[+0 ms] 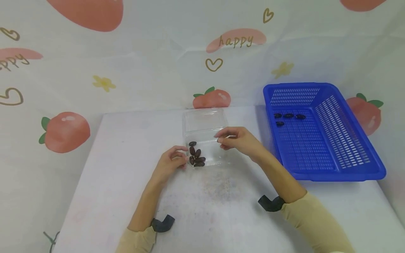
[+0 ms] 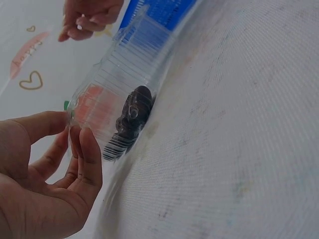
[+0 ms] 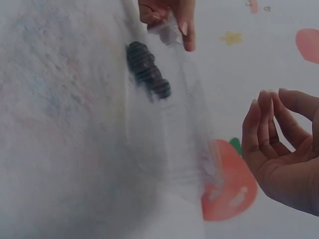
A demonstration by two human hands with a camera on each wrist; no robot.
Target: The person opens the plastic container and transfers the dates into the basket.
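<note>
An open clear plastic box (image 1: 213,151) with a hinged lid (image 1: 205,119) lies on the table. Several dark brown oval pieces, date-like in look (image 1: 198,153), are grouped along its left side. My left hand (image 1: 172,161) pinches the left rim of the box between thumb and fingers, seen closely in the left wrist view. Above the right side of the box, my right hand (image 1: 237,140) hovers with its fingers loosely bent. Its fingertips come near each other in the right wrist view, with nothing visible between them.
A blue slotted plastic basket (image 1: 364,168) stands to the right, with several of the same dark pieces (image 1: 288,115) near its back left corner. A white cloth printed with peaches (image 1: 212,99) hangs behind the white table (image 1: 126,147). Dark bands (image 1: 271,203) sit on both forearms.
</note>
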